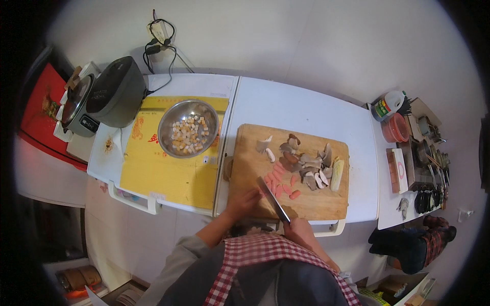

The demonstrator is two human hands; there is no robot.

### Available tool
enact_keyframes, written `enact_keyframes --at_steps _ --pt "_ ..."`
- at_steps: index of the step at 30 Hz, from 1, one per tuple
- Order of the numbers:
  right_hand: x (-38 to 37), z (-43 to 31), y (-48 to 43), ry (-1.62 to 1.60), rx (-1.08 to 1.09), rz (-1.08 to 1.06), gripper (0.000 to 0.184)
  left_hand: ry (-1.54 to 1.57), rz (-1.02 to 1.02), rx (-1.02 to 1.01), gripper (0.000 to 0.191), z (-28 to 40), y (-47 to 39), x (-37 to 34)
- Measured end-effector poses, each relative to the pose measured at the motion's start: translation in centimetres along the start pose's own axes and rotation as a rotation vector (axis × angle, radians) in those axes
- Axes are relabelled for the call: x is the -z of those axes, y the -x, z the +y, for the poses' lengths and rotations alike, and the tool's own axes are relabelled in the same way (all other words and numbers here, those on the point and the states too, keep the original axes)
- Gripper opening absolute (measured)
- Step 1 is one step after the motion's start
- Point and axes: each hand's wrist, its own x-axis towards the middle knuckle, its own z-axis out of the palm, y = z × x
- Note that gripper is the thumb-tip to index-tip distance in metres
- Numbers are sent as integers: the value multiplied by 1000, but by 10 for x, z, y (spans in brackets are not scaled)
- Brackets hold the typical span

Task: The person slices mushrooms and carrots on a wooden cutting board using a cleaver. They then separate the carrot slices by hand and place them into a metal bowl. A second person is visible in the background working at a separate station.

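Observation:
My right hand (299, 230) grips a kitchen knife (276, 202) at the near edge of a wooden cutting board (245, 153). The blade slants up and left, its tip by pink sausage slices (277, 174). Just left of the blade, my left hand (245, 202) rests on the board with its fingertips against a pink piece; how firmly they hold it cannot be told. Beyond the slices lie cut mushrooms (308, 162), with a pale leafy vegetable piece (337, 175) at the right. A steel bowl (164, 132) of diced pale-and-golden cubes (189, 134) stands to the left.
Under the bowl lies a yellow cardboard sheet (168, 179). A rice cooker (118, 91) and a lidded electric pot (80, 103) stand at the left. Along the right are a large plastic bottle (388, 105), a red container (395, 128) and utensils. A person (417, 244) is at the far right.

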Motion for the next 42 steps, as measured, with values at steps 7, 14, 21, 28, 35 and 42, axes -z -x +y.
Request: enact_keyframes --at_steps 7,14,21,28,35,42 --pt "0 8 6 174 72 -14 26 -11 6 27 25 2 -1 5" --pt "12 13 -2 248 78 -88 24 -57 66 -16 15 -1 -1 3" --pt "-4 16 -21 104 126 -57 25 -87 -52 -22 20 -1 6 3" --pt "2 -8 -20 179 122 -15 21 -77 -68 26 23 4 -3 8" --pt "29 16 -4 -50 110 365 18 112 -33 -2 16 21 -51 -18" --pt "42 36 7 -127 -38 390 20 -140 -171 -9 16 61 -105 -87"
